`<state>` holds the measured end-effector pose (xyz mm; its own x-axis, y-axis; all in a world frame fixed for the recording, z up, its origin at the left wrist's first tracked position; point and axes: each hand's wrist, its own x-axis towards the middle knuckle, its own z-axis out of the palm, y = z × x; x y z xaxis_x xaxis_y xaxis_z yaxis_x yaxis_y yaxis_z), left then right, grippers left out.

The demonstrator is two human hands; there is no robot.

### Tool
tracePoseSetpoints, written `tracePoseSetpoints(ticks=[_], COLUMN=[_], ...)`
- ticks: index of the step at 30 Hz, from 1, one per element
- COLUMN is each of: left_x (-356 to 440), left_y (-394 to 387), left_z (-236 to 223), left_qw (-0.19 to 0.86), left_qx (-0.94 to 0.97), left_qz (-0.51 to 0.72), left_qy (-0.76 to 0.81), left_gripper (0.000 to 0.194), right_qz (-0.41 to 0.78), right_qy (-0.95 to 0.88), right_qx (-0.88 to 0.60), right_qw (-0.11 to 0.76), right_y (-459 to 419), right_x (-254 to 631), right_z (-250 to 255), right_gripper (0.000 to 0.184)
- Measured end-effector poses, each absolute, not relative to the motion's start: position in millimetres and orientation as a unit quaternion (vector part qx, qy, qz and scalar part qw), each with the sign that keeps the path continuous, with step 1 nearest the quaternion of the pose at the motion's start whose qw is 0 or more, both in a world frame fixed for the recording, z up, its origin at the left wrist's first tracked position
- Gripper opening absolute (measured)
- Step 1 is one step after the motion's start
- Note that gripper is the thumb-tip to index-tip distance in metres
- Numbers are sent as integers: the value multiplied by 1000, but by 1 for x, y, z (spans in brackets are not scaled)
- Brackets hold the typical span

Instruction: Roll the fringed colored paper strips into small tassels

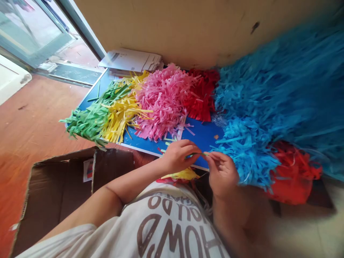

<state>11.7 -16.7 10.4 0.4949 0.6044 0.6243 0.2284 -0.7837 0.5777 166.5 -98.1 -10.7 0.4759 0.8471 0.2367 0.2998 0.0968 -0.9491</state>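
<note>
left hand (180,154): we're pinching a green strip (197,154)
right hand (222,172): we're pinching its other end
green strip: stretching near the table (201,133)'s front edge
step: we're likely straightening it, next needing steady fingertips

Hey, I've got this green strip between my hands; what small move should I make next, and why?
Perhaps twist the thin green strip gently with your right hand while the left hand steadies it: the strip spans both hands, and the right fingertips appear to pinch its end.
</note>
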Motion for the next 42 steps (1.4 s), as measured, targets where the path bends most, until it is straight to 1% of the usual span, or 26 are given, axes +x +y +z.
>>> tracePoseSetpoints(ticks=[4, 8, 11, 13, 15, 17, 18, 20, 21, 23, 25, 27, 29, 32, 35, 37, 39, 40, 41, 42], left_x=[13, 14, 15, 14, 10, 4, 0, -4, -3, 2, 10, 15, 16, 16, 18, 18, 17, 17, 17, 18], left_y=[-16, -14, -13, -15, -17, -14, -12, -5, -2, 1, 0, -2, -3, -5, -7, -7, -5, -4, -4, -4], left_z=[9, 8, 9, 12, 17, 22, 23, 22, 21, 18, 18, 20, 22, 23, 23, 23, 23, 23, 23, 23], left_qw=[200, 195, 209, 218, 228, 265, 296, 352, 371, 396, 402, 399, 396, 411, 422, 428, 445, 460, 480, 504], left_qx=[820, 820, 839, 861, 876, 875, 866, 850, 844, 838, 839, 841, 839, 831, 829, 828, 815, 800, 778, 750], left_qz=[488, 491, 441, 374, 311, 286, 291, 301, 310, 315, 314, 316, 317, 305, 293, 287, 282, 281, 284, 286], left_qy=[222, 218, 239, 268, 290, 286, 279, 249, 234, 206, 188, 184, 195, 219, 220, 221, 243, 264, 290, 319], left_gripper=[8, 8, 10, 14, 16, 16, 14, 8, 7, 8, 7, 8, 8, 11, 12, 13, 13, 13, 14, 17], right_qz=[233, 218, 187, 161, 144, 111, 77, -35, -88, -146, -159, -147, -116, -64, -56, -70, -90, -103, -118, -133], right_qy=[-458, -471, -493, -521, -569, -584, -563, -452, -390, -292, -250, -225, -204, -203, -210, -210, -216, -229, -252, -283], right_qx=[-605, -608, -625, -631, -628, -647, -675, -762, -809, -889, -916, -931, -947, -959, -959, -955, -947, -937, -917, -882], right_qw=[608, 601, 575, 552, 512, 477, 470, 462, 431, 321, 270, 246, 219, 189, 183, 196, 220, 244, 288, 352], right_y=[-97, -94, -96, -100, -103, -105, -104, -102, -101, -97, -95, -96, -99, -100, -95, -95, -100, -103, -105, -106], right_x=[163, 163, 159, 158, 166, 194, 216, 275, 308, 372, 425, 461, 484, 501, 506, 507, 501, 493, 481, 464], right_z=[-7, -10, -9, -6, -4, -6, -8, -9, -7, 2, 16, 28, 34, 29, 22, 24, 33, 38, 43, 47], right_gripper=[20, 20, 18, 14, 13, 17, 18, 24, 28, 28, 27, 28, 26, 21, 19, 18, 23, 29, 33, 35])
